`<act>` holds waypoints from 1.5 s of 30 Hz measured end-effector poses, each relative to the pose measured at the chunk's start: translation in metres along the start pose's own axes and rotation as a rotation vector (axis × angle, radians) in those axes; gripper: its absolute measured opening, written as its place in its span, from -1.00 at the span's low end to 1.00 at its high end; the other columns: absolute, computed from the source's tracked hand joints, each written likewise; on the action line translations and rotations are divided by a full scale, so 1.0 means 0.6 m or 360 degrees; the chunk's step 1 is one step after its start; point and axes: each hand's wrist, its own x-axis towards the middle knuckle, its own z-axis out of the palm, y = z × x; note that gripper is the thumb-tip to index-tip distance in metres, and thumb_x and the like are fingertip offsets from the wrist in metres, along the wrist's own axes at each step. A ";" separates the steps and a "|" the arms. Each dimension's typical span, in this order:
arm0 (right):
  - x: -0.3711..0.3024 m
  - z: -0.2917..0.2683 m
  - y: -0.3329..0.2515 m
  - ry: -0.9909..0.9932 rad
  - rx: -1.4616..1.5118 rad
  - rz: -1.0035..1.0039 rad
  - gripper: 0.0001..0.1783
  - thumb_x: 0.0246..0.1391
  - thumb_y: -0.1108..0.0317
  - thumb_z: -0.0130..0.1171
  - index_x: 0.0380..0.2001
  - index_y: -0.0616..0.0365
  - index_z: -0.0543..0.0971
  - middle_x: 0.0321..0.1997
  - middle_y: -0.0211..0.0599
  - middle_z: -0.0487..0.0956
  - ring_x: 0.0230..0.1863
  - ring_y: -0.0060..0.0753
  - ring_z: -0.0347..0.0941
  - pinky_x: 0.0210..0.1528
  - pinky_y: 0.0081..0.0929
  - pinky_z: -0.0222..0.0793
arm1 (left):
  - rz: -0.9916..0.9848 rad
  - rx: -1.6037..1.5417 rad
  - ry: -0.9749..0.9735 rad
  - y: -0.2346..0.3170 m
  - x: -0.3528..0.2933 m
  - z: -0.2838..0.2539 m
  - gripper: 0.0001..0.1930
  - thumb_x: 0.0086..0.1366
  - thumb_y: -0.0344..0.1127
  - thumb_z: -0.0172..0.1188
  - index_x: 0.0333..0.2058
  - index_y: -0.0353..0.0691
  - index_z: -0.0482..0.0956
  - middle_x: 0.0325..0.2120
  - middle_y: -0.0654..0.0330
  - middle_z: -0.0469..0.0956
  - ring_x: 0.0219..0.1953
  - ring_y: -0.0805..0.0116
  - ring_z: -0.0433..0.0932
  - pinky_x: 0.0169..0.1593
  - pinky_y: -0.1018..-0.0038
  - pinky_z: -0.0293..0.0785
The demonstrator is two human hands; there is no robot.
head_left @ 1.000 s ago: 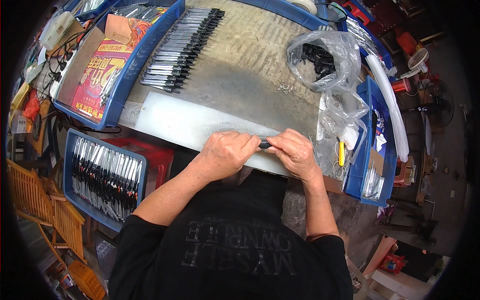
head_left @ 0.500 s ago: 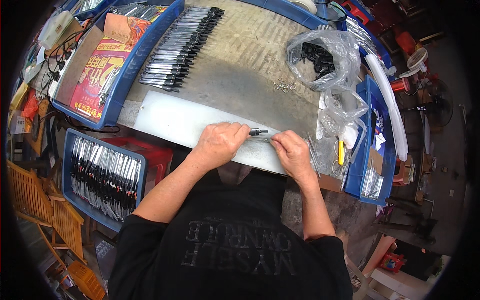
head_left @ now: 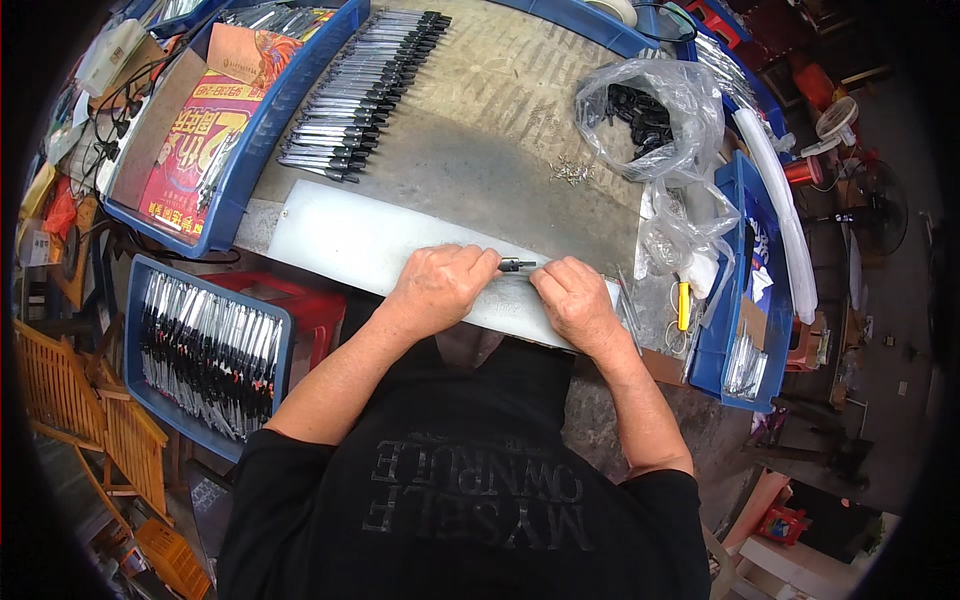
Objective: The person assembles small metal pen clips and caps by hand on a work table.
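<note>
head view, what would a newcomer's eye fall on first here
Probably the two hands at the centre: the left hand grips a short black piece over a white board, the right hand close by its tip. Next, the long row of pens lying side by side on the table, upper left. Then the clear plastic bag of black parts, upper right.
</note>
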 end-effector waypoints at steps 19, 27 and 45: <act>0.021 -0.025 -0.027 0.0049 0.0633 0.0612 -0.94 -0.10 0.53 0.03 -0.53 0.25 0.37 -0.58 -0.19 0.34 -0.53 -0.16 0.30 -0.48 -0.35 0.21 | 0.0052 0.0045 -0.0015 -0.003 -0.004 0.005 -0.84 0.01 -0.33 0.19 -0.50 -0.23 0.40 -0.72 0.23 0.35 -0.65 0.33 0.45 -0.61 0.44 0.37; 0.041 -0.013 -0.026 -0.0174 0.0468 0.0658 -0.88 -0.04 0.40 0.03 -0.49 0.25 0.39 -0.50 -0.09 0.42 -0.42 0.00 0.38 -0.39 -0.17 0.28 | 0.0081 0.0101 -0.0025 -0.002 -0.006 0.011 -0.84 0.00 -0.32 0.17 -0.50 -0.24 0.39 -0.72 0.24 0.32 -0.65 0.35 0.43 -0.60 0.46 0.37; 0.062 -0.019 -0.031 -0.0306 0.0458 0.0947 -0.82 -0.06 0.34 0.07 -0.55 0.26 0.42 -0.52 -0.05 0.46 -0.42 0.02 0.41 -0.37 -0.16 0.28 | 0.0131 0.0221 -0.0030 0.000 -0.008 0.014 -0.83 0.00 -0.33 0.16 -0.50 -0.27 0.39 -0.73 0.27 0.30 -0.68 0.40 0.39 -0.61 0.50 0.35</act>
